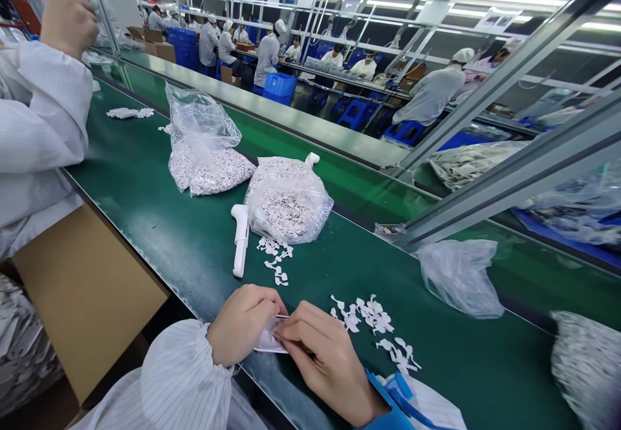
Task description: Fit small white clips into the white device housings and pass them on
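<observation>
Close to the table's near edge, my left hand [246, 321] grips one side of a small white, partly glossy piece [268, 341]. My right hand [326, 351] pinches its other side, with fingertips bent over it. Fingers cover much of the piece, so its exact kind cannot be made out. Small white cut-out pieces [373, 315] lie loose just beyond my right hand, and more loose pieces [276, 262] are scattered further up. A white plastic handle-shaped part [240, 241] rests beside a clear bag of small white pieces [290, 200].
Another filled bag [208, 168] stands further left on the green table [160, 223]. A crumpled clear bag [460, 278] and a full bag [589, 359] lie right. Metal posts [509, 171] slant above the far edge. A co-worker's sleeve [46, 107] and cardboard box [92, 294] are left.
</observation>
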Motion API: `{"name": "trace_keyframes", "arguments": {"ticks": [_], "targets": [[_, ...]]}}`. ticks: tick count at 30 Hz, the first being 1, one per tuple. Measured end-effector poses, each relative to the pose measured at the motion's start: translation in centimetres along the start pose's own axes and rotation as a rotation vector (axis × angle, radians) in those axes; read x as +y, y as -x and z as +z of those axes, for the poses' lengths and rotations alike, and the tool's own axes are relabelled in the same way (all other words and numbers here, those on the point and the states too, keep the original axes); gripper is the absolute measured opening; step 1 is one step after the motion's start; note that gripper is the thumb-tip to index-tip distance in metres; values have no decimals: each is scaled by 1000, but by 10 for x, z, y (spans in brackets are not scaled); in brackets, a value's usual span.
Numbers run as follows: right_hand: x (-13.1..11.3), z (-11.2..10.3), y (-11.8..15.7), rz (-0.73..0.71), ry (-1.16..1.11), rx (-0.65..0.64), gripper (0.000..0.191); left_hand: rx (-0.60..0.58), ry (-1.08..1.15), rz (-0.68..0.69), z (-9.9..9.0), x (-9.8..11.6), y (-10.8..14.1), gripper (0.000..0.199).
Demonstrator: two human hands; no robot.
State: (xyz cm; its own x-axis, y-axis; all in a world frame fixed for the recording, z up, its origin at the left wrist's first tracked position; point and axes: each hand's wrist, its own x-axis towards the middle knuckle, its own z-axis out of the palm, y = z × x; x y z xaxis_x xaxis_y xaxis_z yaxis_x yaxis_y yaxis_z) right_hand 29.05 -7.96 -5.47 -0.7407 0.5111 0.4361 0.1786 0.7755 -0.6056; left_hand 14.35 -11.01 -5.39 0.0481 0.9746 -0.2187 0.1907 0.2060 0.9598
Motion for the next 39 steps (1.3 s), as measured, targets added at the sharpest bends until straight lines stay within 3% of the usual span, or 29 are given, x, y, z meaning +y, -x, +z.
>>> {"name": "trace_keyframes", "arguments": {"ticks": [6, 17, 28, 39], "targets": [[2, -2, -1, 39, -6, 96, 17, -28, 67, -40, 0, -1, 2, 22], [2, -2, 0, 18, 1, 111, 16, -36, 87, -37, 0, -1, 1, 20], [3, 3, -1, 27, -4, 18, 22, -20, 4, -3, 1, 0, 0, 22], [7, -8, -1, 270, 15, -15, 5, -57, 23, -22, 3, -2, 4, 19]]}}
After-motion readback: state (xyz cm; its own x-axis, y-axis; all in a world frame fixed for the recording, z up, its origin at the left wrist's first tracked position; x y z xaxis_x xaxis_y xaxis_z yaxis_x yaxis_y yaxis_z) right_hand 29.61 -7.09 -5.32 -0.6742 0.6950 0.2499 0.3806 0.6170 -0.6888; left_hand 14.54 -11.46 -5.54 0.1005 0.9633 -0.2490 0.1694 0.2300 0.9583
